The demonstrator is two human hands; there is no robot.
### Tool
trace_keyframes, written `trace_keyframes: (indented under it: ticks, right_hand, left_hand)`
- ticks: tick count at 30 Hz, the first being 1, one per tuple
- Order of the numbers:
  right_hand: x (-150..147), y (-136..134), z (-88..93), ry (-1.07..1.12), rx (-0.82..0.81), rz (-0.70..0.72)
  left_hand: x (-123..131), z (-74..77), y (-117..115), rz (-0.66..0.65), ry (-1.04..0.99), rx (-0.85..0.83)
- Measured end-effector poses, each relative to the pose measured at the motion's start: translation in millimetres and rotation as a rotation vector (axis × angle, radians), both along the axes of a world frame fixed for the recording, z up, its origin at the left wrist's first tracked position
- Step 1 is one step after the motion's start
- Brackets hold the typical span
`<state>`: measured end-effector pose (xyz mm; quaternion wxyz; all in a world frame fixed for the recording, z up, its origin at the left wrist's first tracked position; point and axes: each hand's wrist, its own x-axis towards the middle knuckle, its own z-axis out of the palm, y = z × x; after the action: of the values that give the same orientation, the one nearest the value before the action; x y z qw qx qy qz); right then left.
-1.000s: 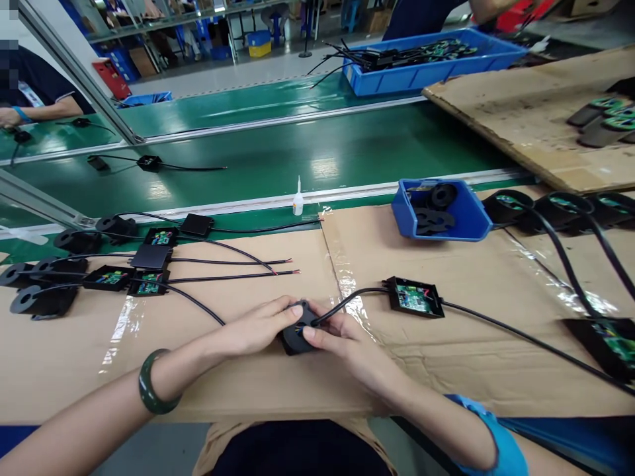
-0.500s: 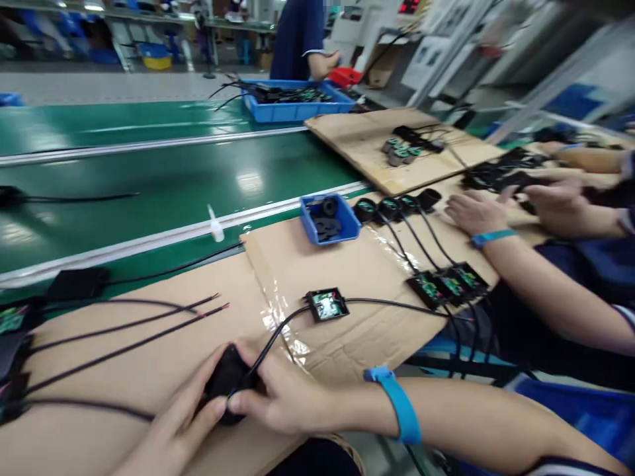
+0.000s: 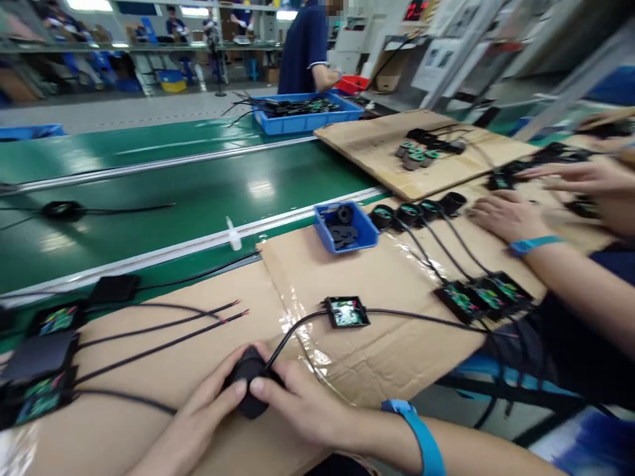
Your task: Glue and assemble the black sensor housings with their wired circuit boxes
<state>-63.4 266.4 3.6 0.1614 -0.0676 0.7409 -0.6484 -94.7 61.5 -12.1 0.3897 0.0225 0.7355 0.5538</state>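
Between my two hands is a black round plastic housing (image 3: 252,383), held just above the cardboard near its front edge. My left hand (image 3: 211,400) grips it from the left, thumb on its face. From the right, my right hand (image 3: 300,400) wraps round it with the thumb pressed on the same face. A black cable (image 3: 292,332) runs from the housing to a small open black box with a circuit board (image 3: 348,312), which lies on the cardboard (image 3: 397,350). What the fingers do behind the housing is hidden.
At left lie several black boxes with circuit boards (image 3: 57,319) and cables. A blue bin (image 3: 347,241) of black rings stands ahead. Three wired boxes (image 3: 483,297) lie to the right, near a co-worker's hand (image 3: 506,215). A small white bottle (image 3: 233,237) stands by the green conveyor (image 3: 208,178).
The view has shifted, so the scene sits further right. My thumbs have come together on the housing's face. On the conveyor, a black cabled part has come further into view at left.
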Motion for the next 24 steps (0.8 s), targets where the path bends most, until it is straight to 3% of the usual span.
trace_keyframes:
  ticks: [2,4,7,13,19,24]
  right_hand:
    - [1.6,1.6,-5.8,-0.013,-0.044,0.015]
    - [1.0,6.0,-9.9,-0.081,-0.073,0.075]
    - [-2.7,12.6,-13.1,-0.19,-0.144,0.159]
    - [0.6,11.7,-18.9,-0.21,-0.173,0.166]
    - [10.5,5.7,-31.3,-0.203,-0.124,-0.013]
    - [6.1,6.0,-15.7,-0.166,-0.118,0.122]
  left_hand:
    - [-0.3,16.8,14.0,0.031,0.02,0.006]
    - [-2.7,28.6,23.5,-0.031,0.104,0.063]
    - [-4.0,36.9,29.7,-0.051,0.157,0.093]
    - [6.2,33.3,32.4,-0.055,0.156,0.039]
    - [12.1,31.4,38.0,0.032,0.172,0.02]
    - [9.8,27.3,38.8,0.06,0.11,0.081]
